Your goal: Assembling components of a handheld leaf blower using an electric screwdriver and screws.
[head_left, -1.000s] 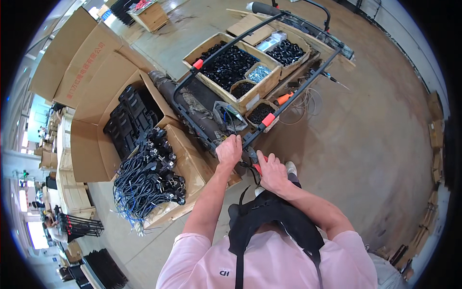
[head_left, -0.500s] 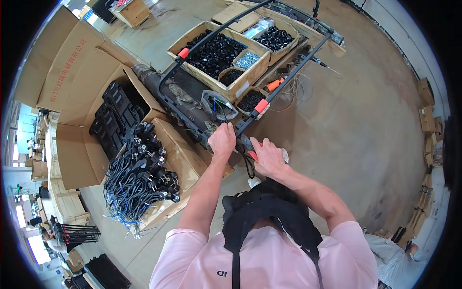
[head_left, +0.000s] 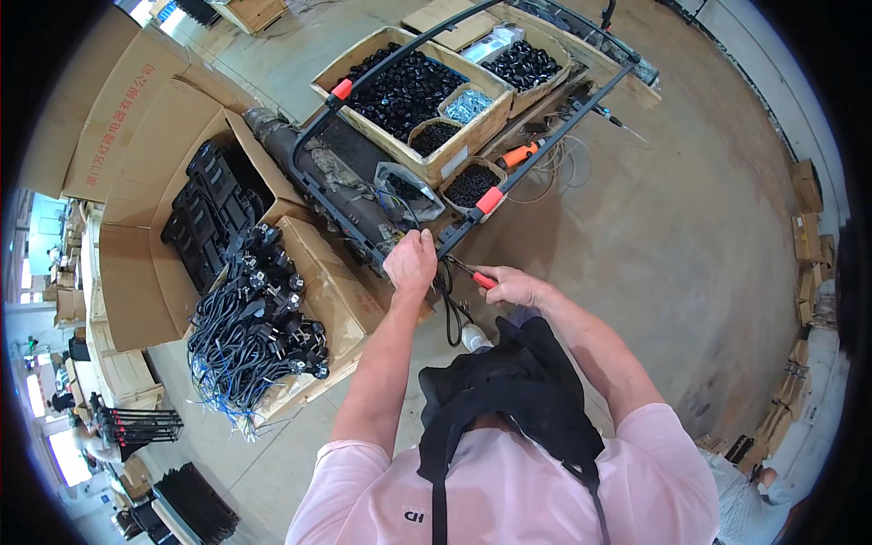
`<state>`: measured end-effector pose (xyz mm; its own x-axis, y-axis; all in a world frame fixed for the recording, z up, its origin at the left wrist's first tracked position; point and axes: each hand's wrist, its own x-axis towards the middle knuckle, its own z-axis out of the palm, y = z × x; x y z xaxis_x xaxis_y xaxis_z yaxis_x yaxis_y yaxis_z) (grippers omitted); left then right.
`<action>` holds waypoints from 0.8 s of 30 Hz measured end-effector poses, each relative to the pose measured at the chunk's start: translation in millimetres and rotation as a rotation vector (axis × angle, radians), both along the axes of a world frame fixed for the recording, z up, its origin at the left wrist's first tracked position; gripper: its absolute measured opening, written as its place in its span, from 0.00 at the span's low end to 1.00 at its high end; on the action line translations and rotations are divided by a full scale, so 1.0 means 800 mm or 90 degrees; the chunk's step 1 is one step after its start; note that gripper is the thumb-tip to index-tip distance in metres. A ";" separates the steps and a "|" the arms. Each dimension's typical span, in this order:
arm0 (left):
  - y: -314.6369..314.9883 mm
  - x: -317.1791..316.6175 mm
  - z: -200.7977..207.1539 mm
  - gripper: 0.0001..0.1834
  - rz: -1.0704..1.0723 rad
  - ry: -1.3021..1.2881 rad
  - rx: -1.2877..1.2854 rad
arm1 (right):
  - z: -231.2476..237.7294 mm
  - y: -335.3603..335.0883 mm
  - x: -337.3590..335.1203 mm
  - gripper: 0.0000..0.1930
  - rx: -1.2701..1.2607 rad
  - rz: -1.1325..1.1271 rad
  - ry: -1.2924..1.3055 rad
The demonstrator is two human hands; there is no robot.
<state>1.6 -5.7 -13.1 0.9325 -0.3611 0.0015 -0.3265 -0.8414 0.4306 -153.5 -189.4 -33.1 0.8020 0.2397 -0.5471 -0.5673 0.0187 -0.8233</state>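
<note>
My left hand [head_left: 411, 263] is closed at the near corner of a black tubular frame [head_left: 313, 168], around a thin black cable [head_left: 411, 216] whose upper part sticks out above my fist. Coloured wires show beyond it, over a clear plastic bag [head_left: 409, 193]. To the right, my right hand [head_left: 516, 286] grips red-handled pliers [head_left: 485, 280]. Their dark jaws point left toward the frame corner, close to my left fist; what they touch is too small to tell. Below the corner hangs a loop of black cord [head_left: 451, 313].
Beyond the frame stands a wooden crate [head_left: 363, 123] of black parts and screws. A smaller screw box [head_left: 474, 185] and an orange-bodied tool [head_left: 520, 154] lie nearer. At left, an open carton [head_left: 136, 291] holds black panels beside bundled plug cords [head_left: 263, 318]. Another person [head_left: 740, 490] is at lower right.
My right hand has drawn slightly right and turned, and the pliers' handles look closer together. My left hand has barely shifted. The cord loop below the corner shows more fully.
</note>
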 end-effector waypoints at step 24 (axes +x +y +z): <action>-0.022 0.003 0.009 0.23 0.079 0.036 0.047 | -0.036 -0.079 0.017 0.20 -0.285 0.268 -0.050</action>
